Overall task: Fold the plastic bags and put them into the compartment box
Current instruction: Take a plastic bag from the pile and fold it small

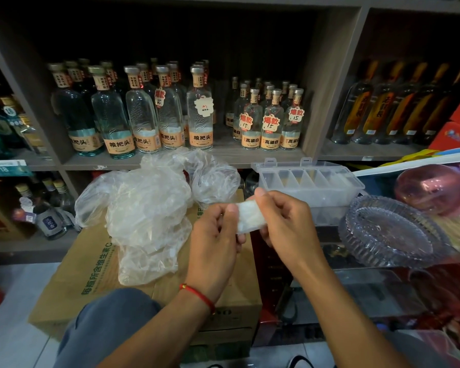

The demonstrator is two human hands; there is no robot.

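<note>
**Both hands pinch a folded bag in front of the box**

L hand and R hand are close together, w/ a small folded bag held between them. L thumb lies on the bag's left end, fingers curled under it. R thumb and fingers clamp the right end from above and behind. The bag is a flat, whitish rectangle, tilted a bit, up in the air. A red string circles the L wrist.

Just beyond the R hand sits the compartment box, clear plastic, lid open to the back, a row of narrow cells showing. Can't tell if anything lies in the cells.

Left of the L hand, a loose pile of crumpled bags rests on a carton w/ green print. The pile reaches back toward the shelf edge.

Right of the R hand, near the box, a ribbed glass dish lies on a dark surface; a pink glass globe sits just behind the dish.

Beyond both hands, shelves hold rows of clear bottles w/ orange labels; some carry red price tags. A knee in grey cloth shows below the L forearm.
</note>
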